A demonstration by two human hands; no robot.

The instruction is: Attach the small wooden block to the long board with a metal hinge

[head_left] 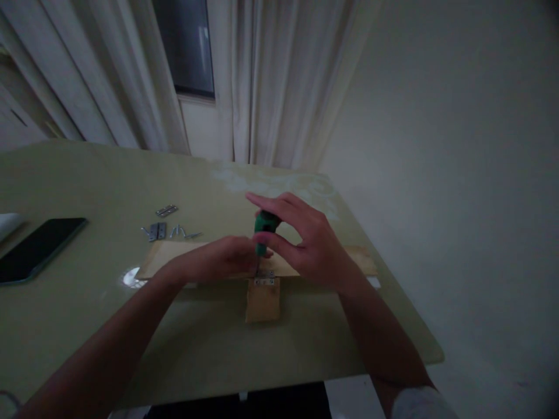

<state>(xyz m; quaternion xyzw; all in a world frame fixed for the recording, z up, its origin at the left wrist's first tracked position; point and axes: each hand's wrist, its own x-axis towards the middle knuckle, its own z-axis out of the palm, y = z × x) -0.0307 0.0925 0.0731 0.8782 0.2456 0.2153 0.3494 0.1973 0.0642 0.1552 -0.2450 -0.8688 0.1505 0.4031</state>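
Note:
My right hand (pixel 305 241) grips a green-handled screwdriver (pixel 265 224), its index finger stretched past the top of the handle. The shaft points down at a metal hinge (pixel 264 281), which bridges a long wooden board (pixel 174 251) and a short wooden block (pixel 262 302). Beside the shaft, my left hand (pixel 231 254) rests over the long board with its fingers curled close to the screwdriver tip. What those fingers pinch, if anything, is hidden. The screw under the tip is too small to make out.
Left of the board's far side lie a loose hinge (pixel 158 231), another hinge (pixel 166 210) and several screws (pixel 178 231). A dark phone (pixel 39 247) lies at the far left of the table (pixel 209 349). A wall (pixel 458 174) borders the right side, curtains (pixel 279 81) the back.

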